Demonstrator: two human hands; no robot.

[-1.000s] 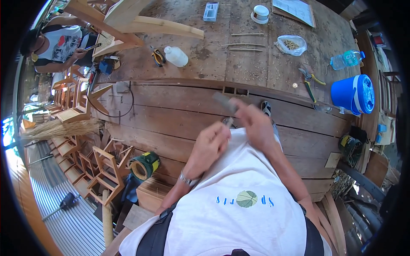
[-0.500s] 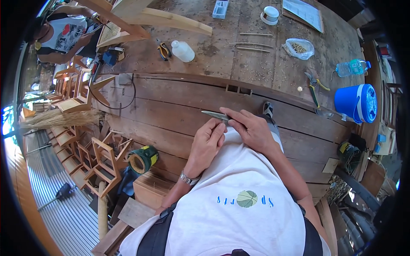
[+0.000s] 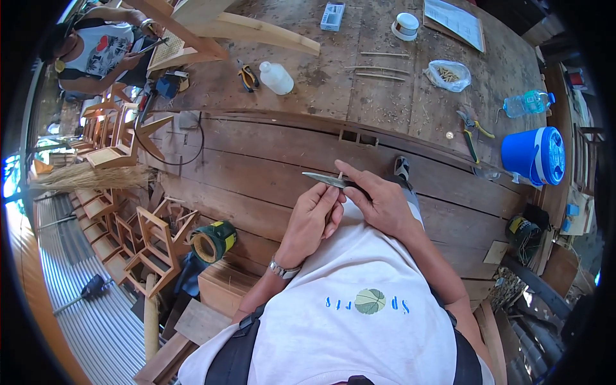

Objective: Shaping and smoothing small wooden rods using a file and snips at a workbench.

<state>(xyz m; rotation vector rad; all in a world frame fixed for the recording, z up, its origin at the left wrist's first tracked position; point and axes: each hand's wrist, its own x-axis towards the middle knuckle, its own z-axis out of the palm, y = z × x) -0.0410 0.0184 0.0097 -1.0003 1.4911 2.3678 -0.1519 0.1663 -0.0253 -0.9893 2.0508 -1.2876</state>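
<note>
My right hand [image 3: 385, 204] is closed around a knife [image 3: 319, 178], its pointed grey blade directed left. Beside it, my left hand [image 3: 308, 221] has its thumb and fingers pinched together just below the blade. A short pale wooden stick [image 3: 341, 175] juts up past the blade between the hands; its lower end disappears behind the knife and my left fingers. Both hands are held close together in front of my white shirt, away from the workbench [image 3: 308, 96].
Thin cane strips [image 3: 380, 67], a bag of short pegs [image 3: 449, 76], pliers [image 3: 473, 135], a white bottle [image 3: 276, 78] and a blue bucket [image 3: 523, 154] stand or lie on the bench. Chair frames [image 3: 154, 250] crowd the left. Another person [image 3: 102, 51] works at the far left.
My right forefinger has lifted, and the pale stick now shows above the blade. The knife has shifted slightly, while my left hand stays nearly in place.
</note>
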